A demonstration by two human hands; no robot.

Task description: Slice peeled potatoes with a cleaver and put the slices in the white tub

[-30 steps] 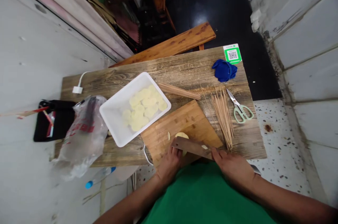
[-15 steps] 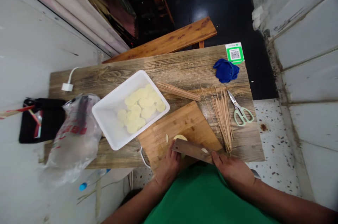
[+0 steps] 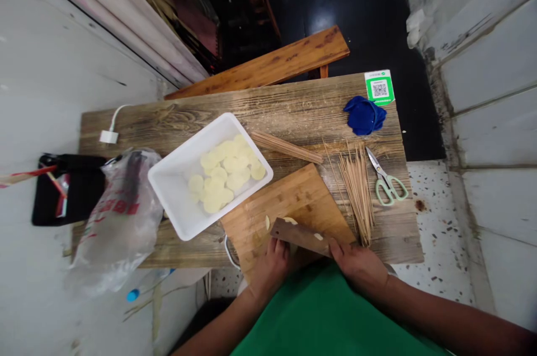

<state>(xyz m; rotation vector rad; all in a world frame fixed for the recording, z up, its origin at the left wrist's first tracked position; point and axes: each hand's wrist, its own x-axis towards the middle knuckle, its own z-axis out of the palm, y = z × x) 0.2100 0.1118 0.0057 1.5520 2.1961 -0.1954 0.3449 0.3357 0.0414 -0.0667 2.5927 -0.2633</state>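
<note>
My right hand (image 3: 361, 265) is closed round the handle end of a kitchen knife (image 3: 304, 238) whose broad blade points left over the wooden cutting board (image 3: 306, 193). A pale potato slice clings to the blade. Under the blade lies a peeled potato (image 3: 289, 220), mostly hidden, with only its far edge showing. My left hand (image 3: 272, 263) has its fingers curled against the potato at the blade's near left side; the fingertips are partly covered. A small potato sliver (image 3: 267, 223) rests on the board. Round potato slices (image 3: 224, 168) fill part of a white plastic tub (image 3: 176, 177).
Wooden skewers (image 3: 356, 191) lie right of the board, another skewer bundle (image 3: 287, 147) behind it. Green-handled scissors (image 3: 388, 182), a blue cloth (image 3: 364, 115) and a QR-code card (image 3: 380, 87) are at the right. A plastic bag (image 3: 121, 221) sits left of the tub.
The knife has shifted slightly left and now covers more of the potato. My right hand has moved left with it. The whole view has shifted a little.
</note>
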